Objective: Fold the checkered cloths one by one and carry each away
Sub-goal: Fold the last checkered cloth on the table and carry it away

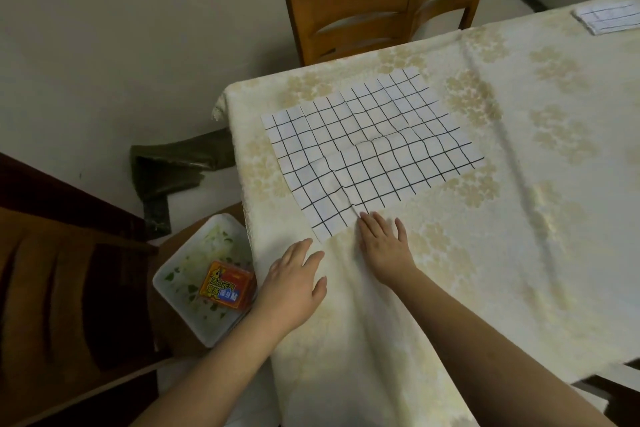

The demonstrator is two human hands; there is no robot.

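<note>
So the checkered cloth point(372, 149) was lying spread out flat on the table point(519, 253), over a cream floral tablecloth point(450, 288), near the table's left edge. It sat skewed: the long axis ran from the near-left corner, close to the hands, up toward the far-right, with one corner pointing at the wooden chairs point(363, 17). Not perfectly smooth either, there were a couple of creases through the middle and a ridge running down to the near edge.

Right hand point(384, 243) was flat, fingers straight and spread, fingertips just touching the near edge of the cloth right where that ridge ended. It wasn't gripping anything. Left hand point(294, 284) was also relaxed and flat on the tablecloth, just beside the cloth's near corner but not touching it, holding nothing.

A second checkered cloth, folded point(609, 15), sat way off at the far-right corner of the table, partly cut off by the frame edge.

Off the table to the left there was a white tray point(180, 274) with green bits on it and an orange box point(227, 286) on it. I couldn't read the box's print. Some dark crumpled thing point(166, 166) lay on the floor, couldn't tell what it was.
</note>
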